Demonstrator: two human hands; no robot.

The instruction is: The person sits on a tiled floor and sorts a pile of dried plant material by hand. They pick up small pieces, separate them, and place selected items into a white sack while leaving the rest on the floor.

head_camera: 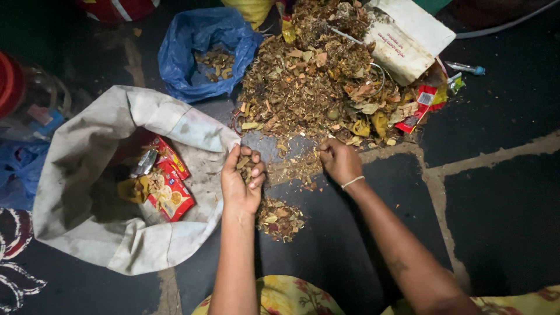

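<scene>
Left hand (pixel 242 181) cups scraps (pixel 246 163) (palm up, unaligned).

Waste-sorting spot on a bare floor.
Dark stone floor (pixel 501 221), heaped dry litter (pixel 315 81), open grey sack (pixel 87 233), blue bag (pixel 186 41).
</scene>
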